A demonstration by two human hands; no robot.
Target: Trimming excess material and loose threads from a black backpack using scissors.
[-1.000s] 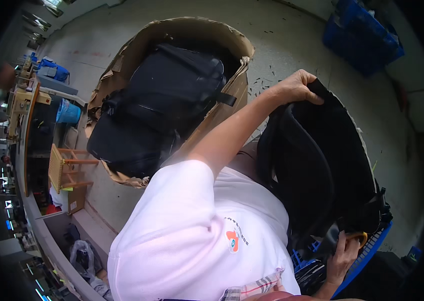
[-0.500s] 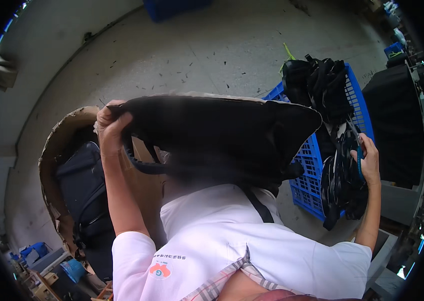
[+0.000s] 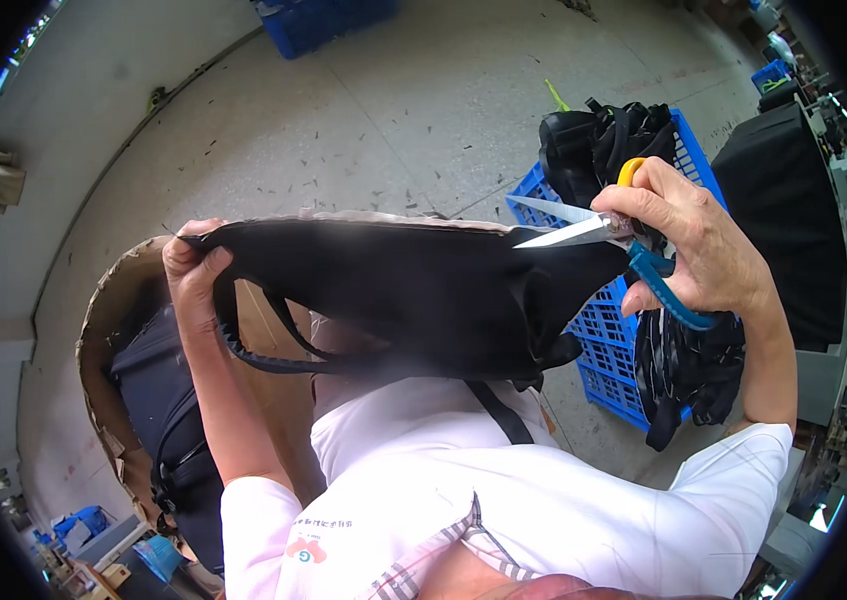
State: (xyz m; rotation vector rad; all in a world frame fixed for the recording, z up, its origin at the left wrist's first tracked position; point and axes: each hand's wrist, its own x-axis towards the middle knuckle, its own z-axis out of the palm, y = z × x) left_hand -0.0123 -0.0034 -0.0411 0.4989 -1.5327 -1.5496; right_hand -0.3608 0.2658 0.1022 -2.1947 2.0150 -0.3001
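Observation:
A black fabric bag piece [image 3: 393, 285] with straps spreads across in front of my body, its far edge showing a pale, frayed border. My left hand [image 3: 195, 262] is closed on the piece's left corner. In my right hand [image 3: 698, 235] is a pair of scissors [image 3: 583, 232] with one yellow and one blue handle. The blades are spread apart and point left, over the right part of the fabric's far edge. Whether they touch the cloth I cannot tell. A black strap [image 3: 499, 412] hangs from the piece against my white shirt.
At the right stands a blue plastic crate [image 3: 611, 350] heaped with black straps and fabric [image 3: 688, 365]. A large cardboard box [image 3: 93, 345] with black bags [image 3: 168, 390] is at my left. A blue bin [image 3: 328, 25] sits far off on the floor, among scattered dark scraps.
My right hand has swung up and left with the scissors, from beside the crate to the fabric's edge, and the blades now stand apart. My left hand and the fabric have shifted slightly left.

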